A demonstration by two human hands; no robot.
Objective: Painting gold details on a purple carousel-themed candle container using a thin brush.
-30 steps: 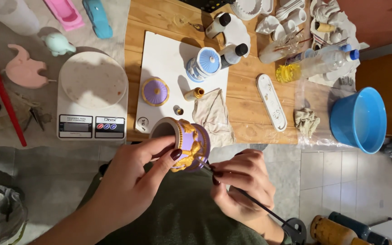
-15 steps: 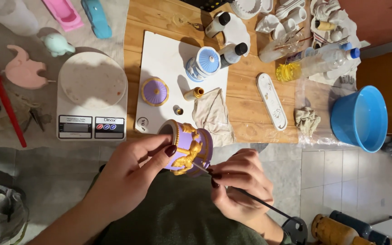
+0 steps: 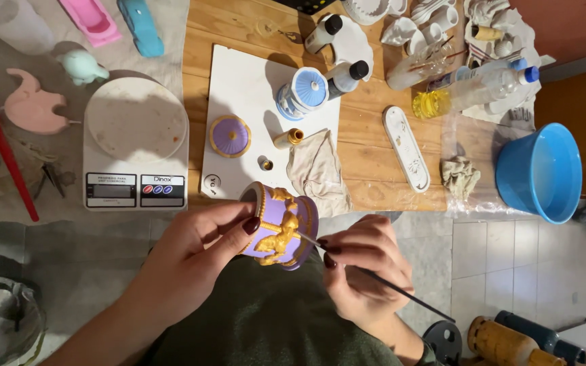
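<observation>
Turned slightly since a moment ago, the purple carousel jar [image 3: 279, 226] shows more of its gold horse. Left hand [image 3: 194, 261] fingers clasp its side; right hand [image 3: 361, 268] pinches a thin brush [image 3: 374, 279], tip seemingly touching the gold trim. Beyond sits a white board [image 3: 245, 95].

Matt purple-and-gold painted ceramic jar [image 3: 279, 225], bare grainy wooden tabletop [image 3: 367, 142], crumpled soft cloth [image 3: 319, 173], glossy smooth blue plastic basin [image 3: 538, 173], clear plastic bottle [image 3: 483, 85]
</observation>
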